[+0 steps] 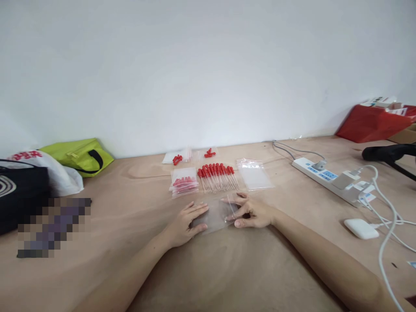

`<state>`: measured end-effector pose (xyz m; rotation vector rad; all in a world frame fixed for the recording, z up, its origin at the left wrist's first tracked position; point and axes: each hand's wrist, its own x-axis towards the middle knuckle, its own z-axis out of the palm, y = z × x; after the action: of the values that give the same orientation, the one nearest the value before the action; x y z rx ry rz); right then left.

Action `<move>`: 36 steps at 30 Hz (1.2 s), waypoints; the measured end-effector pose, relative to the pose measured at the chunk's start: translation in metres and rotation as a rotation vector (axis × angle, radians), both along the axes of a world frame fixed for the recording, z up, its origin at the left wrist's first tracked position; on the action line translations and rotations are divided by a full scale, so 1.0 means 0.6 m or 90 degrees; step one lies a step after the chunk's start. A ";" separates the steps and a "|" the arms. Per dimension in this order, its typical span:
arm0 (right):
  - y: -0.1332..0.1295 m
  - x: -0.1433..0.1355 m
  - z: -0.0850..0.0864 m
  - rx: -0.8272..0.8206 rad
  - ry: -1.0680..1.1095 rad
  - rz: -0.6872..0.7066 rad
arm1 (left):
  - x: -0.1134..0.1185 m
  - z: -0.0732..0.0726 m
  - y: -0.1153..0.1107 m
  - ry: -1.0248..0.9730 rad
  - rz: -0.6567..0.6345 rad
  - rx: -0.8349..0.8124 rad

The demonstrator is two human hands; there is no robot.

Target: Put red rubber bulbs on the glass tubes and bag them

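Observation:
A clear plastic bag (212, 216) lies flat on the table between both hands. My left hand (188, 223) rests on its left edge, fingers apart, thumb and fingertips touching the plastic. At the bag's opening on the right, my right hand (251, 211) has its fingers around the edge, some of them seen through the plastic. Just beyond is a row of red-capped sticks (218, 175). Left of that row sits a stack of bags with red pieces (184, 183). To the right lies a flat zip bag (255, 174).
Farther back are two small groups of red pieces (177, 160) on bags. A power strip (325, 180) with cables and a white charging case (361, 228) is at right. Green (79, 156) and black (24, 190) bags stand left, a red bag (370, 123) far right.

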<state>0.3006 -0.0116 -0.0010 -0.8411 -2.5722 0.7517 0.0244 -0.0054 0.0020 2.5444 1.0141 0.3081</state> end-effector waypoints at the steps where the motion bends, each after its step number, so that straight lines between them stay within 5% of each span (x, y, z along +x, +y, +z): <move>1: 0.000 0.003 -0.001 -0.017 0.024 -0.005 | -0.001 -0.003 0.001 -0.003 -0.006 -0.002; 4: 0.010 0.008 -0.009 -0.077 0.127 -0.070 | 0.000 -0.008 0.003 -0.022 -0.002 0.006; 7: 0.044 0.008 -0.013 -0.081 0.212 -0.324 | 0.004 -0.009 0.004 -0.041 0.003 0.014; 10: 0.096 0.001 -0.006 -0.047 0.143 -0.601 | 0.006 -0.010 0.004 -0.046 -0.006 0.021; 13: 0.145 -0.011 0.005 -0.063 0.049 -0.708 | 0.004 -0.011 0.004 -0.045 -0.009 0.023; 19: 0.195 -0.039 0.013 -0.136 -0.016 -0.757 | 0.002 -0.012 0.002 -0.037 -0.002 0.020; 27: 0.207 -0.028 0.017 -0.218 0.017 -0.751 | 0.001 -0.014 0.004 -0.048 -0.003 0.013; 32: 0.168 -0.008 0.018 -0.204 0.131 -0.710 | 0.001 -0.016 0.005 -0.057 -0.010 0.016; 36: 0.096 -0.003 -0.004 -0.211 0.374 -0.606 | 0.000 -0.018 0.007 -0.066 -0.008 0.019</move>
<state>0.2988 0.0461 -0.0034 -1.4882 -1.3137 0.9083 0.0247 -0.0011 -0.0086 2.5316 0.9609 0.4494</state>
